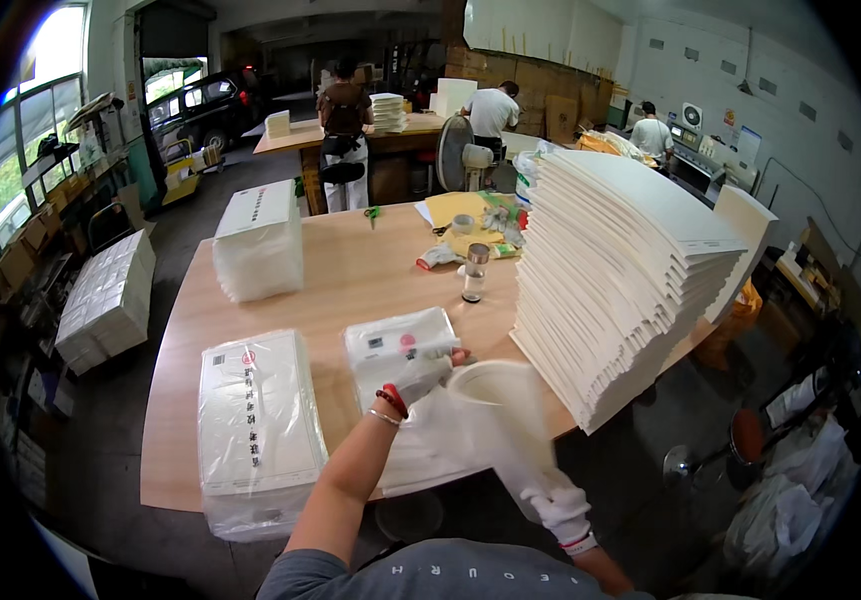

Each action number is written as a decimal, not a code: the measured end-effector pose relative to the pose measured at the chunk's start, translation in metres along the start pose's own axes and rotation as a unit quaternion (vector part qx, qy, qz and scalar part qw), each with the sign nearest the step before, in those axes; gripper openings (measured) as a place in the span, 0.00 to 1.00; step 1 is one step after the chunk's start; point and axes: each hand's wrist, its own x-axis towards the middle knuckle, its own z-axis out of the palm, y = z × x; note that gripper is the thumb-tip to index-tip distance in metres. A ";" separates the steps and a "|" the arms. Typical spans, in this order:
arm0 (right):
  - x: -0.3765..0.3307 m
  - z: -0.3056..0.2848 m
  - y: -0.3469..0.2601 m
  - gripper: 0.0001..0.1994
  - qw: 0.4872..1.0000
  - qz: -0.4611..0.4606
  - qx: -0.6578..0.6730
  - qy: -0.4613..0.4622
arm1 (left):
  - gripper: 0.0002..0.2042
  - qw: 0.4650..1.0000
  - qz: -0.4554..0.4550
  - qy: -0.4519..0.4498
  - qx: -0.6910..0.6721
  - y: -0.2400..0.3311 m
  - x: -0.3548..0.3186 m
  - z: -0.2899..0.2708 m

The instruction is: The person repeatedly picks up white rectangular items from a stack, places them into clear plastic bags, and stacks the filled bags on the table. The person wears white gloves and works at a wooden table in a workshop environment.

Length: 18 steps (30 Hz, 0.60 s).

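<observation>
A bent white paper piece or thin sheaf (512, 405), somewhat blurred, curves up in front of me. My right hand (557, 510), in a white glove, is closed around its lower end. My left hand (425, 376), gloved with bare fingertips and beads at the wrist, reaches to its upper left edge. Those fingers look closed on the mouth of a clear plastic bag (428, 435), though the grip is partly hidden. Beneath and beyond the left hand lies a printed white packet (375, 345) with a pink round mark.
Right of my hands leans a tall stack of white paper pieces (610, 290). Plastic-wrapped bundles stand at the left, one near (255, 420) and one far (260, 245). A glass bottle (474, 275), tape roll (462, 223) and green scissors (372, 216) rest on the wooden table (175, 400).
</observation>
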 end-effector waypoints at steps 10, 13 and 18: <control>0.099 0.051 0.024 0.27 0.938 0.276 -0.149 -0.145 | 0.16 0.940 0.070 -0.029 0.334 -0.054 -0.042 0.114; 0.121 0.078 0.045 0.22 0.950 0.258 -0.176 -0.008 | 0.19 0.880 0.155 0.014 0.449 -0.150 -0.034 0.081; 0.157 0.113 0.076 0.17 0.930 0.289 -0.146 -0.174 | 0.18 0.666 0.281 0.278 0.632 -0.152 -0.066 0.022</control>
